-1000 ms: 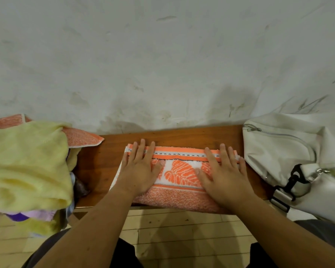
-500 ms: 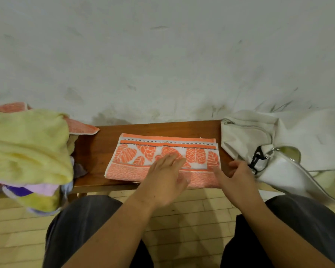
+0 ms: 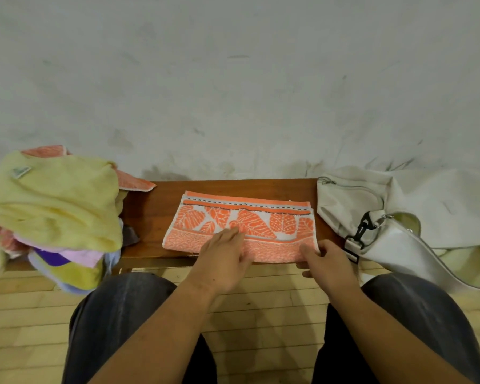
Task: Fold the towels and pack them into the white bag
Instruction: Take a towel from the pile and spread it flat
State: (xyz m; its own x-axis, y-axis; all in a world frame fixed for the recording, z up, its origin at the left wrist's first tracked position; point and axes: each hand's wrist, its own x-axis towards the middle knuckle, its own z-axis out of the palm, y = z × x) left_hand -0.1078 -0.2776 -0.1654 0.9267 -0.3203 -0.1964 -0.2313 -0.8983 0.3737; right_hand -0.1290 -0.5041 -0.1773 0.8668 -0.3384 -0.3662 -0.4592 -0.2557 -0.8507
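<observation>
1. The bench [image 3: 155,217] is narrow, and the orange towel [image 3: 247,217] lies across its middle, reaching the near edge. I judge that one careless pull could drag the towel down to the floor.
2. The white bag [image 3: 441,206] lies slack at the right end, just beside the towel. Its opening looks soft (I cannot see how wide it is), so a folded towel may catch there and come open.
3. The pile of towels [image 3: 53,206] at the left hangs over the bench edge, and a bump could make it slide off.
4. The left hand [image 3: 222,261] rests flat on the near middle of the towel, with its fingers straight.
5. The right hand [image 3: 327,264] grasps the near right corner, thumb on top and the other fingers curled under. If the left hand presses weakly, the layers may shift.
</observation>
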